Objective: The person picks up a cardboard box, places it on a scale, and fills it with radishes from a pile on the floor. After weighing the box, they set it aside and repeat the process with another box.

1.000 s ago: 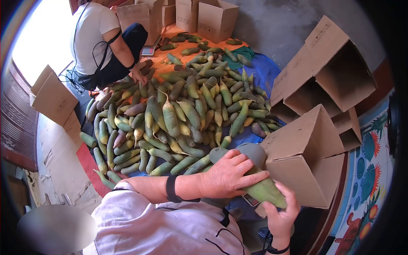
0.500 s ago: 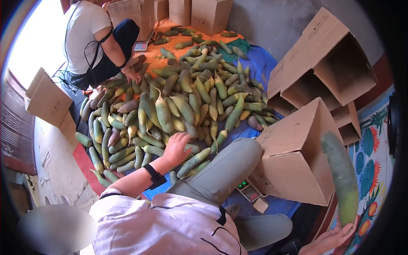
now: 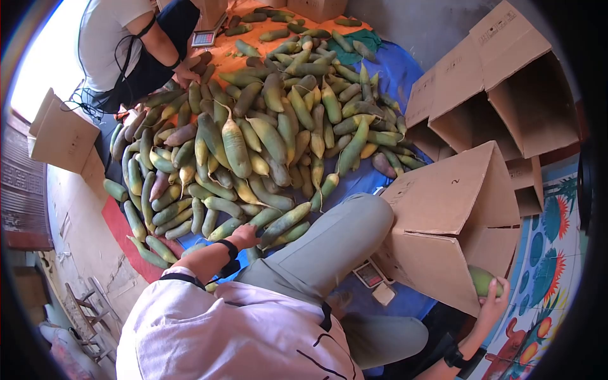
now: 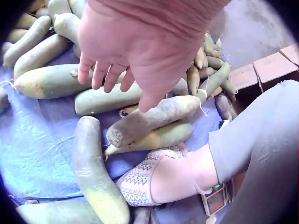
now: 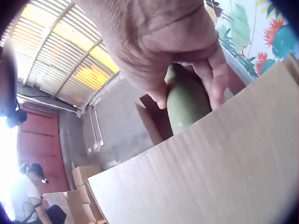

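My right hand [image 3: 495, 303] grips one end of a green radish [image 3: 484, 278] at the open mouth of a cardboard box [image 3: 421, 196]. In the right wrist view, thumb and fingers lie on either side of this radish [image 5: 187, 107], and the box wall hides its lower end. At the near edge of a big heap of green radishes [image 3: 237, 149] is my left hand [image 3: 245, 237]. Seen from the left wrist, that hand [image 4: 145, 46] hangs palm down with loose fingers, its fingertips overlapping a pale green radish [image 4: 110, 99].
A small digital scale [image 3: 369, 274] lies on the blue sheet [image 3: 411, 316] by my leg. More open boxes [image 3: 487, 88] stand at the right. Another person [image 3: 120, 50] squats at the far left by the heap, near a second scale [image 3: 203, 38].
My right hand swung a radish out to the right, and now holds it at the box mouth. My left hand let go of the radish and moved to the heap's near edge.
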The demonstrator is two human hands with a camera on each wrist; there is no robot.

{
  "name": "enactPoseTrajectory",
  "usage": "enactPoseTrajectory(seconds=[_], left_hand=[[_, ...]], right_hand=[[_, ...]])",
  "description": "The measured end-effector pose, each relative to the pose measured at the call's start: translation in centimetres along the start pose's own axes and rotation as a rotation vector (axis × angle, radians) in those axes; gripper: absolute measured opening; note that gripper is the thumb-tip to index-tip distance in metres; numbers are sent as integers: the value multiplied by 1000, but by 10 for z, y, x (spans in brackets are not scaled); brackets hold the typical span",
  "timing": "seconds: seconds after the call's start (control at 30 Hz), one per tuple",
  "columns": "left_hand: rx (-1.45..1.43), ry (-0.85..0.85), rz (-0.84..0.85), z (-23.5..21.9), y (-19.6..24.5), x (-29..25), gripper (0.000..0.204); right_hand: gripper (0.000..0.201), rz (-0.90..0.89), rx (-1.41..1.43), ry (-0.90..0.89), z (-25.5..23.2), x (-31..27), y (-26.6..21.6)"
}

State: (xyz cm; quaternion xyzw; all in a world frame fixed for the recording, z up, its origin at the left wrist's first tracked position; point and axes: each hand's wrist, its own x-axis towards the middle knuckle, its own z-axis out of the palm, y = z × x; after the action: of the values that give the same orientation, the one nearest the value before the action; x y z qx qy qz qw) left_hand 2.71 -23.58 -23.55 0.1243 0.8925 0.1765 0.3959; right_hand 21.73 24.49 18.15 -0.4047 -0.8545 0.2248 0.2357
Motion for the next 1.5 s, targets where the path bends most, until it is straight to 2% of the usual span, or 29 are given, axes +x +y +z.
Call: enactPoseTrajectory(seconds=[0.03,0.07,0.13,0.17,0.23,0.27,0.33,0.37,0.43,0.5,0.57,0.6,0.63,0.7,0.73,0.9,0.97,1.07,1.13,1.17,1.23,1.37,1.5], left_hand=[[51,21,67,2,5,5,50],[53,9,64,4,10,10,50],[103,87,178,-1,30,17,49],[105,78,172,-3,38,24,49],[233,123,307,-10,57,39,47],[239,114,308,-17,69,44,47],[307,47,390,-37,96,47,47],[310,40,395,-35,102,55,47],[377,177,464,-34,115,68,47],[384,138,456,-36,126,79,51],[465,100,394,-37,135,86,57],[479,67,365,-36,137,91,68],[479,65,370,-33,139,95,68],[268,-9,164,-31,143,101,71],[265,-72,123,-35,147,101,78],[254,7,63,-18,142,116,78],[374,-129,71,-21,148,115,56],[364,-143,126,-23,148,105,49],[341,-79,212,-26,141,95,46],[352,-71,213,-29,137,88,46],[69,-38,198,-36,125,73,48],[-18,71,201,-57,102,47,49],[-175,284,196,-75,68,20,47]], right_hand=[[22,13,-45,-64,6,4,2],[22,21,-50,-70,14,6,7],[16,-290,-138,-114,29,10,18],[16,-284,-140,-124,29,14,22],[14,24,92,-235,27,19,29],[14,35,91,-237,25,18,28],[16,213,202,-225,27,12,10],[16,221,199,-221,31,8,10],[20,50,92,-83,39,4,15],[23,39,83,-33,43,4,16],[24,-73,20,13,48,4,10],[24,-68,15,17,48,5,12],[25,-61,39,26,49,7,14],[26,-56,62,33,49,10,12],[27,-49,5,40,49,7,7],[28,-47,-41,53,50,2,3],[28,-77,-27,65,51,0,3],[28,-77,-22,87,53,-2,0],[27,-90,-17,111,54,-3,-1],[27,-92,-16,122,55,-4,-2],[26,-91,-1,142,56,-5,-2],[25,-122,-32,186,58,-7,-4],[23,-134,3,228,61,-10,-3]])
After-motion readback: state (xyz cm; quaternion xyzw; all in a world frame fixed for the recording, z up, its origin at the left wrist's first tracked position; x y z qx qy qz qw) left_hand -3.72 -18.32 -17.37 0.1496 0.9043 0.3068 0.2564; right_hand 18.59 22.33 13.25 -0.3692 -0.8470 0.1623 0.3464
